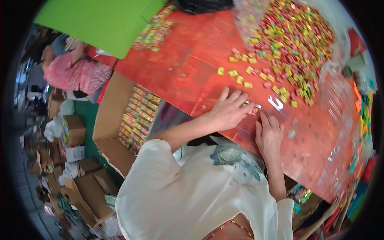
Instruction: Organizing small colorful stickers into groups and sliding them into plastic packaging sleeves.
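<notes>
On the red tabletop, a short row of small red and yellow square pieces (253, 110), seemingly under shiny clear plastic, lies between my hands. My left hand (231, 111) reaches in from the left, its thumb and forefinger on the row and its other fingers spread; it hides part of the row. Close by on the right, my right hand (269, 133) rests on the table, fingers slightly bent and apart. Its forefinger tip is beside the row's end; nothing shows in its grasp. Several loose yellow pieces (248, 85) are scattered just beyond my hands.
A large heap of red and yellow pieces (300, 40) spills from clear plastic at far right. Finished-looking rows (156, 30) lie beside a green panel (92, 24). An open carton (114, 104) with packed rows stands at left. A clear plastic strip (275, 103) lies beyond my right hand.
</notes>
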Demonstrator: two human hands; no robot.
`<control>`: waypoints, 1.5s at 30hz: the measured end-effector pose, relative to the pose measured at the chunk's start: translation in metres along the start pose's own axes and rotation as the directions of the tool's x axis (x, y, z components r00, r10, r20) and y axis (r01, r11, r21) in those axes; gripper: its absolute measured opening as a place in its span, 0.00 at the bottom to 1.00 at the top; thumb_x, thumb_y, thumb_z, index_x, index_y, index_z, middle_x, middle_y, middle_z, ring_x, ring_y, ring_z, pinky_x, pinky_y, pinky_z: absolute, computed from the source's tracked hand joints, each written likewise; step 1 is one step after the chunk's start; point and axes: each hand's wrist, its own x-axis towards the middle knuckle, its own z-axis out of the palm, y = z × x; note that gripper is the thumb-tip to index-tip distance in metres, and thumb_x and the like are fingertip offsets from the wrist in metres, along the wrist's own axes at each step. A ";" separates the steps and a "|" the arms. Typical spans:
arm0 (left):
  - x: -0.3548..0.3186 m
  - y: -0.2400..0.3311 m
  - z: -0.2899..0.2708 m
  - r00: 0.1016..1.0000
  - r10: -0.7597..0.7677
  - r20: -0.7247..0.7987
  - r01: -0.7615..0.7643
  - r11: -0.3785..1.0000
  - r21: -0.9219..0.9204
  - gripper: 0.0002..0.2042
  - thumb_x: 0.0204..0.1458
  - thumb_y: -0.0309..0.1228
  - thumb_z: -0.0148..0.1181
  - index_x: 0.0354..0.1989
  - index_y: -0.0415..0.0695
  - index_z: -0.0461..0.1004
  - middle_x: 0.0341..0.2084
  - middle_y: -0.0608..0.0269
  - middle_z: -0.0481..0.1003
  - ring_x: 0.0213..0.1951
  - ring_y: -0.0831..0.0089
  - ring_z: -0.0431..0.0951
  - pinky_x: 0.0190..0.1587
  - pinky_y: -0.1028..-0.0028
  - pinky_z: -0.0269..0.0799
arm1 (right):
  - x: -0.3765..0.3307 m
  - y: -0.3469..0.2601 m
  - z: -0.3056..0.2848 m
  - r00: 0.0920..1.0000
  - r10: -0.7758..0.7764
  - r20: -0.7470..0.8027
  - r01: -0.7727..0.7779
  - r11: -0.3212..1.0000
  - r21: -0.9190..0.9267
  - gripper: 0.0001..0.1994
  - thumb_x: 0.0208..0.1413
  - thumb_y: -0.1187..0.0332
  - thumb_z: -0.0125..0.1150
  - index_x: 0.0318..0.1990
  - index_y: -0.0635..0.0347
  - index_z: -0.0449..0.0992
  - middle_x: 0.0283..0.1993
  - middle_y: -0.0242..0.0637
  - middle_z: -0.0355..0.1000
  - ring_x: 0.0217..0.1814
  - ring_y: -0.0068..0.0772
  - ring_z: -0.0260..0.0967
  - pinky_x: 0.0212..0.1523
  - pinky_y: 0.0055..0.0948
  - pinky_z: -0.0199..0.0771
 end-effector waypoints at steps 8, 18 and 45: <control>-0.032 -0.043 -0.019 0.966 -0.232 -0.115 0.248 0.957 0.151 0.22 0.57 0.41 0.59 0.61 0.55 0.73 0.60 0.52 0.68 0.63 0.52 0.65 0.61 0.42 0.54 | 0.003 -0.007 -0.013 0.988 -0.151 0.037 0.143 0.975 0.170 0.20 0.53 0.69 0.66 0.55 0.61 0.77 0.47 0.43 0.72 0.50 0.45 0.70 0.49 0.41 0.66; -0.037 -0.075 -0.025 0.913 -0.382 -0.143 0.399 0.909 0.122 0.23 0.63 0.43 0.53 0.66 0.55 0.70 0.66 0.47 0.64 0.68 0.49 0.60 0.66 0.39 0.47 | -0.011 -0.008 -0.011 0.976 -0.213 0.043 0.207 0.972 0.111 0.24 0.51 0.68 0.69 0.58 0.58 0.75 0.55 0.42 0.67 0.56 0.46 0.67 0.54 0.43 0.66; 0.021 -0.124 -0.040 0.941 -0.301 -0.155 0.339 0.839 0.425 0.11 0.55 0.34 0.60 0.44 0.46 0.78 0.50 0.51 0.74 0.60 0.49 0.68 0.63 0.30 0.50 | 0.158 0.016 0.031 0.986 -0.166 -0.018 0.156 0.953 -0.258 0.13 0.54 0.64 0.66 0.46 0.52 0.78 0.43 0.36 0.68 0.47 0.38 0.68 0.49 0.41 0.65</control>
